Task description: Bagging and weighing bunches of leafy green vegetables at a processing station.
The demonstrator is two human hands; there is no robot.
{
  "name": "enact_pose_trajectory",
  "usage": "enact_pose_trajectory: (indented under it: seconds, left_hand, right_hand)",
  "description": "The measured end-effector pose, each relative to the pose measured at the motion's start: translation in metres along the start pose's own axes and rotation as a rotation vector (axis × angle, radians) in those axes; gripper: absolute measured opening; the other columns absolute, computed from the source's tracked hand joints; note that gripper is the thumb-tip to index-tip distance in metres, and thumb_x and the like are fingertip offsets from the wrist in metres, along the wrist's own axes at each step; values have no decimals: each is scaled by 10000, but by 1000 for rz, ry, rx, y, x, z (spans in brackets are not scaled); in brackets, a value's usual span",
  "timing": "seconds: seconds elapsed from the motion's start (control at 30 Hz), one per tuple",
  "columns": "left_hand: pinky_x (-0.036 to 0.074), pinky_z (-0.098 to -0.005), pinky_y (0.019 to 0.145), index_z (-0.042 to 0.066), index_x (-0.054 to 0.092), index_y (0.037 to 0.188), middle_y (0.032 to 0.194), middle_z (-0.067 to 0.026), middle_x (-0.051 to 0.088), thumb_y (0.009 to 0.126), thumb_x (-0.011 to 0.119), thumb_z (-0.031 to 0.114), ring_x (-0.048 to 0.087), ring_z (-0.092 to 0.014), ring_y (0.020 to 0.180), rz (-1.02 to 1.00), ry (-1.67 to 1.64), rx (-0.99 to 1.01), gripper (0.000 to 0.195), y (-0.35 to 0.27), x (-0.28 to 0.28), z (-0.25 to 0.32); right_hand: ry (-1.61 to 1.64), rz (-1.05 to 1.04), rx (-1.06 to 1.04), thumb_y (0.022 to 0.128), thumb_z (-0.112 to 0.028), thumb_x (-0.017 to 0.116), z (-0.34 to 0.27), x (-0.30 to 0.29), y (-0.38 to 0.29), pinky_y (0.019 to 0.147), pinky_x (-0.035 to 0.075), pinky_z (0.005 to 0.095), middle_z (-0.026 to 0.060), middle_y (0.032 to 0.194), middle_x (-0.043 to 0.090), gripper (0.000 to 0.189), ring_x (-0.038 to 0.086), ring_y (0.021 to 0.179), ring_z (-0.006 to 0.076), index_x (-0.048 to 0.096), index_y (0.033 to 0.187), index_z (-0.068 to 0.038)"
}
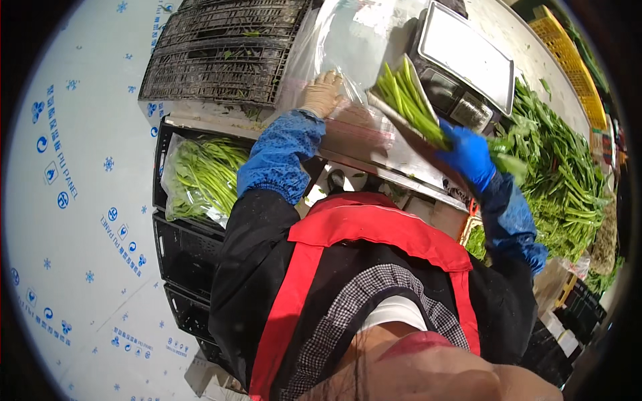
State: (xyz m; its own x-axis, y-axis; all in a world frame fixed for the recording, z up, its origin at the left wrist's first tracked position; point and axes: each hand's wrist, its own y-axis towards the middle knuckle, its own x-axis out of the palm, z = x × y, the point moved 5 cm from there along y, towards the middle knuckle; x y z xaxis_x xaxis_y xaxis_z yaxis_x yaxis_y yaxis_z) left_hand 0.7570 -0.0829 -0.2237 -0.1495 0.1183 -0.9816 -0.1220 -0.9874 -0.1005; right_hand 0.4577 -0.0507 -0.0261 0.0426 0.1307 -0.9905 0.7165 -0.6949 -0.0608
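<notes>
My left hand (323,95), in a pale beige glove, lies palm down on a stack of clear plastic bags (346,55) on the worktable. The bags have a reddish strip near their front edge. My right hand (467,150), in a blue glove, grips a bunch of green leafy-vegetable stems (414,103). The cut ends point away from me, and the leaves trail behind the hand. The stems rest along a pale V-shaped trough (376,100), whose lower part is in shadow. Beyond it stands a weighing scale with a metal pan (469,52).
A dark plastic crate (220,55) sits left of the bags. Below, bagged greens (200,175) fill a black crate (161,165), with more black crates (188,255) nearer me. Loose leafy greens (556,170) are heaped at right. A yellow crate (572,65) stands far right.
</notes>
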Motion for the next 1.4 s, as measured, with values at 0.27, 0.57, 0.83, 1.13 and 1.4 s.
enact_pose_trajectory:
  seconds: [0.27, 0.57, 0.83, 1.13, 1.4]
  left_hand:
    - [410, -371, 929, 188, 576, 1139, 1168, -102, 525, 768, 626, 312, 491, -278, 1089, -6, -118, 143, 395, 21, -40, 4]
    - [437, -335, 878, 164, 690, 897, 986, -97, 588, 720, 654, 257, 537, -271, 982, -179, -318, 107, 203, 45, -8, -18]
    - [440, -333, 830, 111, 696, 856, 939, -73, 601, 732, 641, 258, 553, -239, 950, -94, -472, 149, 201, 48, -47, -10]
    - [438, -309, 782, 58, 682, 829, 836, -59, 611, 735, 690, 190, 544, -223, 857, 100, -524, 234, 162, 19, -114, 22]
    - [447, -293, 748, 43, 656, 872, 816, -70, 592, 759, 669, 138, 544, -204, 793, 61, -856, 149, 148, -5, -106, 71]
  right_hand:
    - [315, -241, 304, 657, -353, 722, -39, 51, -74, 691, 480, 431, 200, 884, 619, 692, 608, 791, 357, 494, 1262, -107]
    - [407, -141, 172, 649, -338, 727, -74, 56, -61, 647, 484, 406, 168, 835, 625, 672, 612, 749, 336, 508, 1243, -115]
    - [511, -175, 100, 656, -391, 716, -80, 64, -28, 709, 485, 399, 180, 898, 628, 686, 612, 820, 350, 506, 1244, -107]
    - [505, -120, 377, 664, -497, 685, -24, 68, -35, 732, 487, 415, 204, 918, 635, 757, 618, 843, 355, 474, 1285, -118]
    - [254, -65, 177, 691, -463, 664, -39, 61, -53, 666, 485, 419, 176, 825, 627, 722, 619, 760, 342, 447, 1312, -167]
